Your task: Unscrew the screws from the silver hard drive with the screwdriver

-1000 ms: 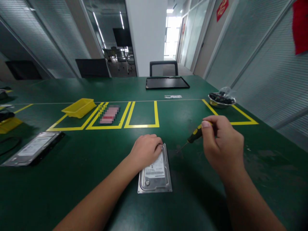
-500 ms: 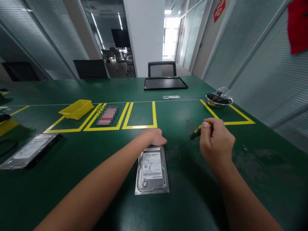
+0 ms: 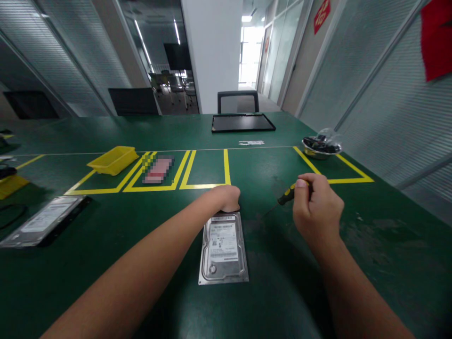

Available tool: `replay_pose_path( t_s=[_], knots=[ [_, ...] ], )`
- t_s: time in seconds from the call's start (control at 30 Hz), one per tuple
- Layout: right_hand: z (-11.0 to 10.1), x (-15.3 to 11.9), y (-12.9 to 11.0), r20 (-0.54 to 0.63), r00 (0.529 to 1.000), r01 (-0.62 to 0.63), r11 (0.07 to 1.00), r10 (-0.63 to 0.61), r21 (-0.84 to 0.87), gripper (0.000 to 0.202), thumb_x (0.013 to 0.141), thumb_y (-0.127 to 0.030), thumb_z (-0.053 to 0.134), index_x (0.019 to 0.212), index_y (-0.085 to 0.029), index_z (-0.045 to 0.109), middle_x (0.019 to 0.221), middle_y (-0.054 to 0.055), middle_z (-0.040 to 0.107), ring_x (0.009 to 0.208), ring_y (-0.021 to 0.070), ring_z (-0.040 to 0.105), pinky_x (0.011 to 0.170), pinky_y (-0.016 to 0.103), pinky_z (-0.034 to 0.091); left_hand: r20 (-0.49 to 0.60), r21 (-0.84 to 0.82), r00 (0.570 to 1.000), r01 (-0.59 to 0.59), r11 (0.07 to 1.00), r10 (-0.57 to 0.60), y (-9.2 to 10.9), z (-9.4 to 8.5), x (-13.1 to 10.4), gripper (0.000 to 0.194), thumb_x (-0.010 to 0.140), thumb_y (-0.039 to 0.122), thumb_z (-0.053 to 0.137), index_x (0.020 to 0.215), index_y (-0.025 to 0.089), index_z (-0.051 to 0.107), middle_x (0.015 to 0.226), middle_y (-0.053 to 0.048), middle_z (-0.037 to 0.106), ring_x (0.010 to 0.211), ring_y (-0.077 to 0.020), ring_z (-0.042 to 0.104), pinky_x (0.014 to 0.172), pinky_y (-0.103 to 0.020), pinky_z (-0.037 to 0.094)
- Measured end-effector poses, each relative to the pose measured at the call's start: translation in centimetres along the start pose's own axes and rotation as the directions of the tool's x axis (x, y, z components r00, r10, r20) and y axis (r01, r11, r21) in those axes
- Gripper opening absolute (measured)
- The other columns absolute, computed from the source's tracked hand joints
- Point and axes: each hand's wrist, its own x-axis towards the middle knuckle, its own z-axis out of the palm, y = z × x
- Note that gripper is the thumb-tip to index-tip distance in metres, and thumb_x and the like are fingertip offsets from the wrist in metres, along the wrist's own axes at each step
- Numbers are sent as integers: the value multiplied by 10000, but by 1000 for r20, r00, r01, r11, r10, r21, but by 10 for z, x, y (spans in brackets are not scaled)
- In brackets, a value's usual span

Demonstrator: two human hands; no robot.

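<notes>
A silver hard drive (image 3: 223, 247) lies flat on the green table, its white label facing up. My left hand (image 3: 230, 197) is curled at the drive's far edge; its fingertips are hidden, so I cannot tell whether it grips the drive or some small part. To the right, my right hand (image 3: 318, 202) is closed around the black and yellow handle of a screwdriver (image 3: 287, 194). The screwdriver's thin shaft points down and left toward the table, apart from the drive.
A second hard drive (image 3: 49, 217) lies at the left. Yellow tape marks several table areas, with a yellow tray (image 3: 113, 160) and a pixelated reddish object (image 3: 158, 170) there. A metal bowl (image 3: 321, 147) of dark parts stands at right, and a black-framed panel (image 3: 243, 123) lies farther back.
My left hand has shifted slightly up and left, its thumb side no longer stretching out past the drive's right corner. The right hand and screwdriver have hardly moved.
</notes>
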Motion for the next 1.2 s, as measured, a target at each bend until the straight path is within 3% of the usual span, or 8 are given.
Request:
replay_pose_path(
  t_s=[0.17, 0.33, 0.6, 0.7, 0.93, 1.2],
  knots=[
    [0, 0, -2, 4, 1000, 7, 1000, -7, -3, 231, 947, -304, 429, 1042, -162, 584, 841, 72, 641, 728, 191, 601, 690, 331, 458, -68, 25, 996, -53, 998, 55, 0, 6, -11, 297, 872, 316, 540, 928, 91, 727, 985, -222, 712, 956, -326, 666, 757, -354, 493],
    [2, -1, -4, 11, 1000, 11, 1000, -11, -18, 246, 950, -314, 421, 1033, -154, 588, 835, 78, 641, 728, 194, 603, 695, 334, 461, -198, -27, 978, -71, 997, 64, -11, 12, -18, 251, 928, 256, 467, 1002, 104, 652, 994, -186, 699, 923, -278, 665, 731, -320, 468],
    [3, -2, -4, 25, 1000, -9, 1000, 10, -17, 264, 953, -326, 417, 1052, -152, 589, 838, 80, 639, 722, 193, 598, 695, 337, 461, -425, -194, 903, -156, 969, 60, -37, 25, -24, 97, 811, 150, 513, 848, 156, 602, 793, -58, 662, 737, -182, 607, 642, -263, 402],
    [4, -2, -3, 25, 1000, 0, 1000, 0, -14, 260, 951, -325, 422, 1057, -154, 588, 828, 73, 634, 707, 185, 592, 681, 327, 456, -492, -280, 869, -213, 936, 51, -45, 31, -24, 130, 813, 155, 516, 913, 154, 598, 798, -25, 663, 727, -144, 602, 657, -242, 409],
    [5, -4, -2, 9, 1000, 26, 1000, -26, 4, 246, 950, -320, 432, 1052, -157, 585, 794, 49, 615, 694, 170, 584, 672, 310, 445, -559, -396, 829, -297, 869, 28, -49, 42, -29, 138, 859, 188, 536, 889, 168, 670, 806, -16, 676, 733, -133, 594, 683, -250, 407],
    [5, -7, -6, -4, 999, 32, 998, -32, 51, 237, 946, -315, 450, 1070, -157, 575, 750, 26, 593, 651, 150, 571, 641, 292, 434, -594, -480, 805, -366, 797, 12, -38, 40, -44, 123, 880, 215, 508, 883, 150, 613, 736, 3, 599, 666, -115, 529, 605, -228, 368]
  ],
)
